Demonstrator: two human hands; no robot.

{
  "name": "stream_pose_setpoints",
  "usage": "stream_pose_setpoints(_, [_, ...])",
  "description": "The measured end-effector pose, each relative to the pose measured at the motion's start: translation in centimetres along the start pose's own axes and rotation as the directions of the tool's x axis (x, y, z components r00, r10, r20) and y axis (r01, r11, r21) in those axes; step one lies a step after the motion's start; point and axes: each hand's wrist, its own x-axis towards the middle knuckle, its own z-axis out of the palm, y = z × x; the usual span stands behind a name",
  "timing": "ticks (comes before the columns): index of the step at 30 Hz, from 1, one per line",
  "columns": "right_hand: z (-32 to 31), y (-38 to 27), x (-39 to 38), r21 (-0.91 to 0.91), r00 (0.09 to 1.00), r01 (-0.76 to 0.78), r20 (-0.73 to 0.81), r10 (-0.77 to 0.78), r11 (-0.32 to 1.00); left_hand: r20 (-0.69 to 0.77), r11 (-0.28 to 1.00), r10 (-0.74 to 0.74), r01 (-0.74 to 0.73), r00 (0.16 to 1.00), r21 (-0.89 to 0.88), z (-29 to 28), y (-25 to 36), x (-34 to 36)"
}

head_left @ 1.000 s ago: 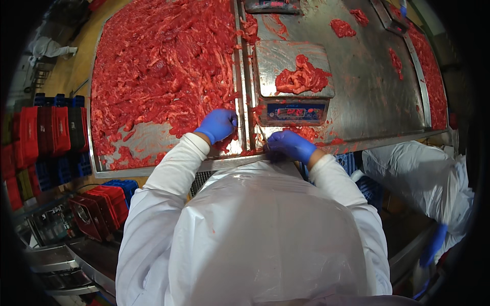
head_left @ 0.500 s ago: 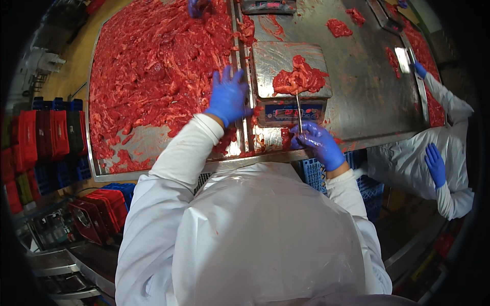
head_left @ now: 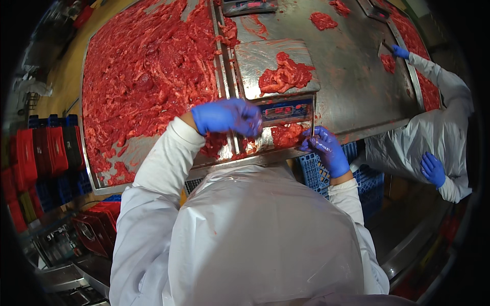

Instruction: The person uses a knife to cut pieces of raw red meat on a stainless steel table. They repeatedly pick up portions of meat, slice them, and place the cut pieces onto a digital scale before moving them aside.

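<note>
My left hand [head_left: 224, 117], blue-gloved, hangs over the metal divider beside the scale's front left corner. Its fingers point down and are smeared by motion, so I cannot tell whether they hold anything. In my right hand [head_left: 328, 152], also gloved, the fingers are closed round a thin metal tool [head_left: 313, 122], seen edge-on like a narrow blade and standing up beside the scale's front right corner. On the plate of the scale [head_left: 250, 58] lies a clump of red raw meat [head_left: 287, 74]. Another meat piece [head_left: 287, 134] lies between the scale's display and the table edge.
A shallow metal tray [head_left: 127, 148] full of meat trimmings spreads left. A second scale [head_left: 250, 7] stands beyond mine. At the right, a co-worker's gloved hand [head_left: 400, 51] holds a flat blade [head_left: 384, 48] near a meat piece. Blue crates [head_left: 314, 173] sit below the table edge.
My left hand has moved from the tray's edge toward the scale's front. The thin tool has drawn back from the meat clump. The co-worker's far hand has moved away from the tray edge.
</note>
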Motion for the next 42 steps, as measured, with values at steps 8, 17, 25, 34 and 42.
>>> stream_pose_setpoints(8, [0.3, -0.3, 0.6, -0.103, 0.996, 0.035, -0.076, -0.043, 0.994, -0.783, 0.982, 0.142, 0.014, 0.606, 0.189, -4.9, 0.8, -1.0])
stream_pose_setpoints(17, [-1.1, -7.3, 4.5, -0.703, 0.963, 0.128, -0.082, -0.258, 0.699, -0.603, 0.789, -0.057, 0.407, 0.796, 0.461, -3.4, -2.0, -2.4])
stream_pose_setpoints(25, [9.7, -5.8, 14.0, -0.514, 0.907, 0.408, 0.13, -0.401, 0.755, -0.606, 0.691, 0.454, 0.171, 0.653, 0.702, -5.0, 0.0, 2.8])
stream_pose_setpoints(34, [9.3, 6.1, 7.6, -0.809, 0.837, 0.478, 0.537, 0.1, 0.341, -0.759, 0.954, -0.272, 0.267, 0.592, -0.134, -1.0, -11.4, -7.9])
stream_pose_setpoints(42, [5.2, -8.6, 8.6, -0.119, 0.961, 0.241, 0.17, -0.219, 0.963, -0.821, 0.962, -0.261, 0.209, 0.508, -0.176, -0.3, -15.2, -11.3])
